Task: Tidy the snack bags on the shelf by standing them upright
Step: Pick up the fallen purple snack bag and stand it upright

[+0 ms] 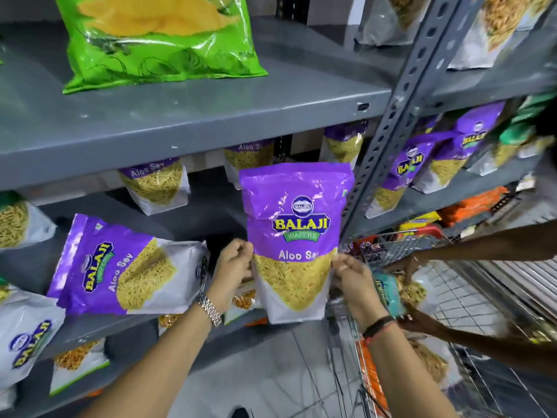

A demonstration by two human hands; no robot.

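Note:
A purple Aloo Sev bag [294, 230] is held upright in front of the grey middle shelf [193, 137]. My left hand [233, 267] grips its left edge and my right hand [351, 277] grips its right edge. To the left, another purple Aloo Sev bag [120, 267] leans tilted on its side at the shelf front. Further Aloo Sev bags [156, 185] stand upright at the back of the same shelf, partly hidden by the shelf board above.
A green chips bag [159, 40] stands on the upper shelf. A perforated grey upright post [388, 131] divides the racks. At right, another person's arms [470, 248] reach over a wire shopping cart [422, 267] with packets. More bags fill the right rack.

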